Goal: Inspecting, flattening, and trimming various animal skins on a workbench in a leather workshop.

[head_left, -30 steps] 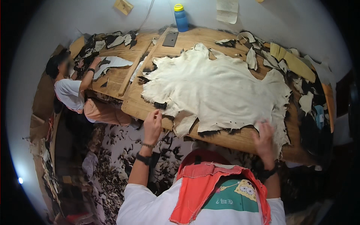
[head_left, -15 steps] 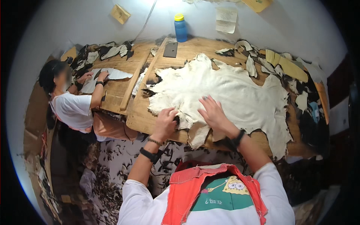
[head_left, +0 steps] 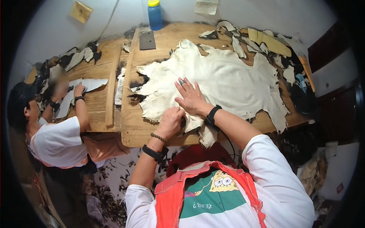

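Evidently, the bare right hand [head_left: 193, 101] lies flat, fingers spread, on the broad, ragged cream-white hide [head_left: 232, 81] across the brown wooden table [head_left: 133, 133]; the bare left hand [head_left: 170, 121] curls at its near edge, hold unclear. Uneven pulling could tear it.

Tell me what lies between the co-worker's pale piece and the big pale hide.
In the head view, two long wooden strips lie between the co-worker's pale piece and the big hide, with pale material in their gap.
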`<state>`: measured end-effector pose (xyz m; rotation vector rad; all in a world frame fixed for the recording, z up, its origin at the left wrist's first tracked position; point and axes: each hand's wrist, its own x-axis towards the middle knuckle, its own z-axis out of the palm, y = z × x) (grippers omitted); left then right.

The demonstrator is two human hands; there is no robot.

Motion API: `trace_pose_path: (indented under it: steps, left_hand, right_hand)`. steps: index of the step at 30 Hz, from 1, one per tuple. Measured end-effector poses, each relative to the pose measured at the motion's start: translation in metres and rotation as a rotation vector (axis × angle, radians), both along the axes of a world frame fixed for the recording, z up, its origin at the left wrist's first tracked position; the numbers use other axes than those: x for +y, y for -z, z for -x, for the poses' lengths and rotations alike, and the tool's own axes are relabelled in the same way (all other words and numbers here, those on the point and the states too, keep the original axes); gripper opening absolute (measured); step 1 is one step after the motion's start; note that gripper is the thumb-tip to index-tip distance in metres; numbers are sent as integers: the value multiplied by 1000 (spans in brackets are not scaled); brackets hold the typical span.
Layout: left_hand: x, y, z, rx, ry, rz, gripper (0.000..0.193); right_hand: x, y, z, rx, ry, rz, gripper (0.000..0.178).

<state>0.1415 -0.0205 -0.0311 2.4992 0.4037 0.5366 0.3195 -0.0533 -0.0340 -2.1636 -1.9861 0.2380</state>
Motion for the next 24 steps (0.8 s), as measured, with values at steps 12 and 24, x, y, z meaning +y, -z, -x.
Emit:
trace_pose_path:
  steps: [12, 24]
  left_hand:
    - [1, -56, 2, 436, 112, 313, 14]
    - [-4, -4, -104, 367, -374, -216, 75]
  right_hand:
    - [-19, -31, -39, 826, -51, -53, 58]
    - [-194, -28, -7, 23, -493, -365, 25]
